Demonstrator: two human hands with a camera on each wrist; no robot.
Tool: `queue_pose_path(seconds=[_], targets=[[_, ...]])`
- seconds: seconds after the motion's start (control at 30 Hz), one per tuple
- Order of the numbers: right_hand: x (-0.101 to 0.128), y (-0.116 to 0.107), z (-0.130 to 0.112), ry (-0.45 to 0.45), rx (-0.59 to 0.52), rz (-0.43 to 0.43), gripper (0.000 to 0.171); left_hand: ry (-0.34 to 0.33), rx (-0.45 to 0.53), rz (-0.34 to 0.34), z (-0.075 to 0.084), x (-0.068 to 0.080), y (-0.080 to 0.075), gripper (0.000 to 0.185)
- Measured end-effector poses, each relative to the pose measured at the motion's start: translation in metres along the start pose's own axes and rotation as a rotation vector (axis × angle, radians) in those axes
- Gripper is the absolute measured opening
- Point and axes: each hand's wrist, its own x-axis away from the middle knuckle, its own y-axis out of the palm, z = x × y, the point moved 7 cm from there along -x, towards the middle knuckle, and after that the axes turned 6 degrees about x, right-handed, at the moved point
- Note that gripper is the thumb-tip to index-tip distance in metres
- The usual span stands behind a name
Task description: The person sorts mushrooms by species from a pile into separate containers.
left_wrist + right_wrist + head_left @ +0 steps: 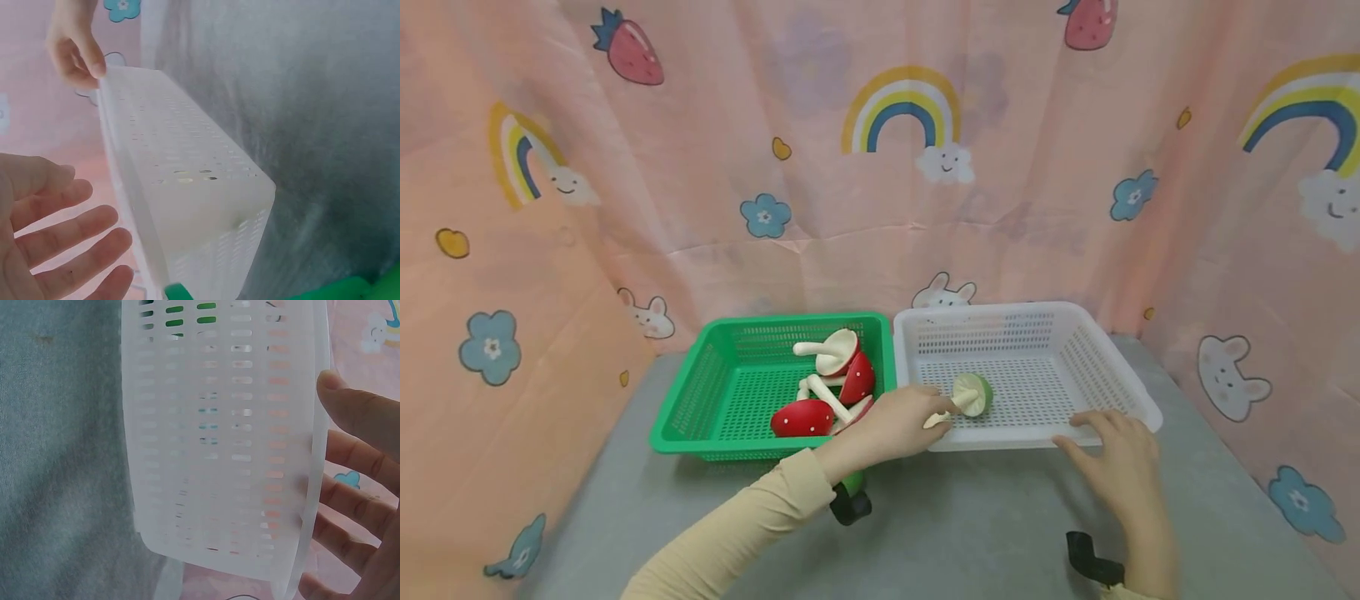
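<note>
1. The left hand (898, 425) reaches over the front rim of the white basket (1120, 354), fingers extended and relaxed in the left wrist view, gripping nothing. The green mushroom (973, 393) lies on its side on the basket floor, its pale stem pointing at the fingertips. From the head view I cannot tell whether they touch it.

2. The right hand (1116, 462) rests on the basket's near right rim, thumb over the edge and fingers spread along the outer wall in the right wrist view. It steadies the basket rather than clenching.

3. Risk one: the mushroom has a rounded cap and could roll across the mesh floor if the left fingers brush the stem on the way out.

4. Risk two: the left wrist sits right above the rim. A careless lift could catch the edge and tip or drag the light basket if the right hand eases off.

5. Risk three: the green basket (700, 392) touches the white one, so a shove could jostle the red mushrooms (831, 392) piled inside.
</note>
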Motion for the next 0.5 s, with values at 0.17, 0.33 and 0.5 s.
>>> queue_pose_path(seconds=[0.17,0.33,0.5], targets=[[-0.001,0.002,0.001,0.014,0.001,-0.024,0.031,0.011,-0.089,0.130,0.003,0.031,-0.005,0.030],[-0.002,0.003,0.002,0.020,0.008,-0.029,0.031,0.029,-0.177,0.257,0.003,0.057,-0.003,0.029],[-0.002,0.001,0.001,0.012,-0.001,-0.024,0.031,0.010,-0.204,0.373,-0.001,0.083,-0.001,0.027]])
